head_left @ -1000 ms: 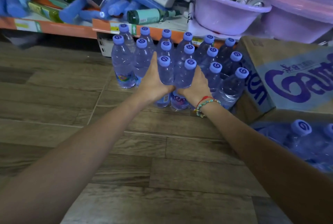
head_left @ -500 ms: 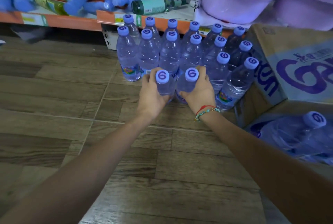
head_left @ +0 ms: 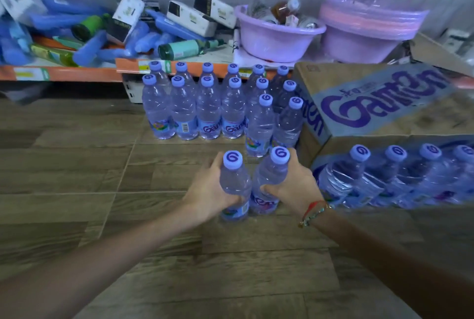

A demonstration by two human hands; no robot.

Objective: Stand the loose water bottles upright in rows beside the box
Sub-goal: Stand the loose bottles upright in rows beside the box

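Two bare forearms reach in from the near edge over the wood-plank floor (head_left: 77,164). Left hand (head_left: 207,190) has fingers curled round the left held bottle (head_left: 234,185); right hand (head_left: 295,185) is clamped likewise on the right held bottle (head_left: 269,182). A red and beaded bracelet (head_left: 314,212) sits on the right wrist. Both held bottles are roughly upright, caps up, side by side and touching or nearly so; whether their bases meet the floor cannot be told.

Just beyond them, a short front row of two standing bottles (head_left: 274,123) sits against the left face of the cardboard box (head_left: 372,103). Farther back, two full rows of standing bottles (head_left: 205,108), six across each, all upright with purple caps, packed close together.

Near right: a shrink-wrapped pack of bottles (head_left: 397,177), lying tilted in front of the box, caps toward the camera.

Far: a low shelf with an orange edge (head_left: 77,73). On it, left, a jumble of blue and green containers (head_left: 89,36) and white cartons (head_left: 195,14); right, a lilac basin (head_left: 277,36) holding small items, and beside it a stack of basins (head_left: 364,31) in plastic wrap.
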